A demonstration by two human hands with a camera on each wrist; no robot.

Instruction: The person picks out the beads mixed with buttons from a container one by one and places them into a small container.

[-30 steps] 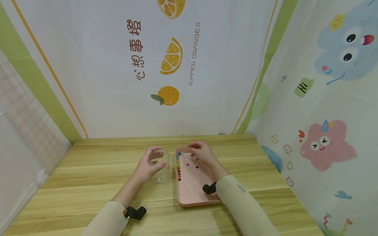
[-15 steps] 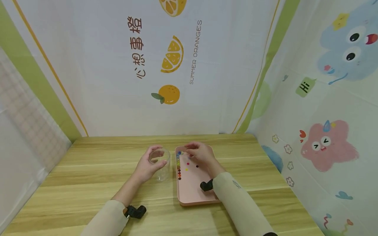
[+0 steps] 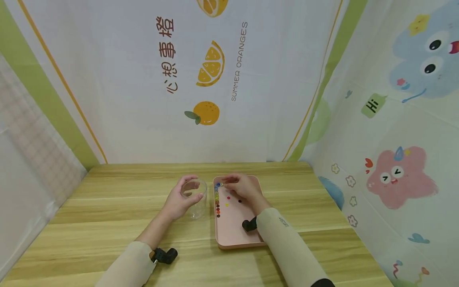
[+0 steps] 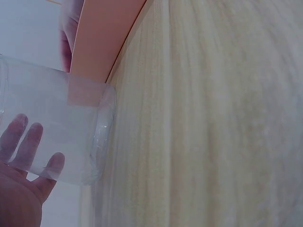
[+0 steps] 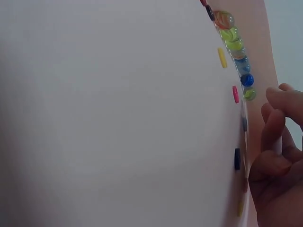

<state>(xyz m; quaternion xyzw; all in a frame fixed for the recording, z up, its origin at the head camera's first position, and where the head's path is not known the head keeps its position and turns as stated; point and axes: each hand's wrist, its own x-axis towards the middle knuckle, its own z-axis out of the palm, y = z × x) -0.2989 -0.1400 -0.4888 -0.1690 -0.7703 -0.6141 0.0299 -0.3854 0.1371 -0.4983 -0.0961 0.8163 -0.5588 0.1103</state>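
Before me rises a white backdrop printed with oranges and sideways lettering (SUMMER ORANGES, in part), green bands flanking it. On my right, a pale wall carries a blue cloud and pink star; my table is wood-grained.

We lost part of the pink tray behind the right sleeve; the left wrist view cropped the clear cup.

A clear plastic cup is looking smooth and glossy, the pink tray smooth, the marbles glassy and the tabletop wood-grained, while creased matt cloth is spanning the upper frame.
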